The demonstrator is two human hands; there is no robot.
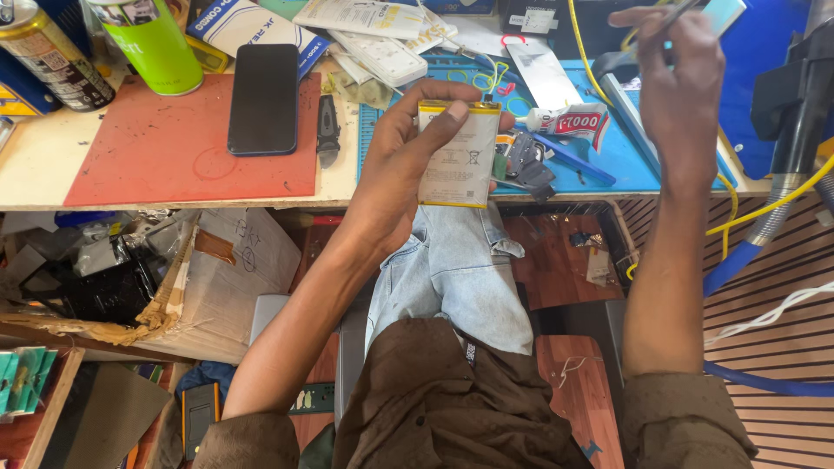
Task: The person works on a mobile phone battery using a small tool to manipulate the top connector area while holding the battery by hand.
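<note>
Two spray cans stood at the far left of my bench, a dark one [39, 56] and a lime-green one [152, 43], both just beyond the red mat's [174, 148] back edge. On that mat, toward its right side, a black phone [263, 100] lay face down, and a small black knife [327, 130] rested just off the mat's right edge. Right of the red mat, my left hand [408, 165] was curled around a flat white phone battery [458, 155] with yellow-edged ends, thumb pressed across its upper face, fingers behind it; I held it over the bench's front edge, above my knee in pale jeans [452, 278]. Farther right of the mat, on the blue mat [608, 161], lay a white glue tube [569, 122] with red print and some small dark parts [526, 161]. My right hand [678, 87] was raised above the blue mat, fingers pinched shut on a thin metal tool [669, 17], perhaps tweezers; I could not tell for sure.
</note>
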